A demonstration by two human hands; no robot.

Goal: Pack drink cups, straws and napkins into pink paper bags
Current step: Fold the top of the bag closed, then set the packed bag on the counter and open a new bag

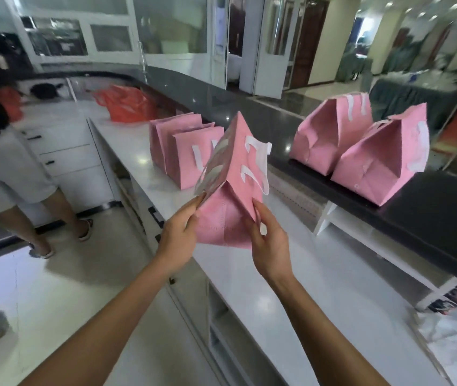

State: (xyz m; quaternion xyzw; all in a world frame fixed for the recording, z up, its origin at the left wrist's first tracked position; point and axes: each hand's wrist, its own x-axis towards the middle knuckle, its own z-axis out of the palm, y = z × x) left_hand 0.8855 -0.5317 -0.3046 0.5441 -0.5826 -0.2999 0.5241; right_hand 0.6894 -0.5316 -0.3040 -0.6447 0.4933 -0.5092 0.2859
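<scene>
Two bare arms come up from the bottom of the picture. No sleeves show on them at all. The left hand point(178, 236) and the right hand point(270, 243) are bare too, with no gloves. The fingers point(258, 211) are long and thin. The nails are short and plain. Both wrists are bare as well.

white counter point(291, 274), long and glossy, with a group of folded pink bags point(182, 151) standing upright on it and an orange plastic bag point(127, 103) beyond them at its far end. raised black ledge point(430, 218) along the counter's right side, bearing two opened pink bags point(361, 146) lying on their sides, touching each other.
</scene>
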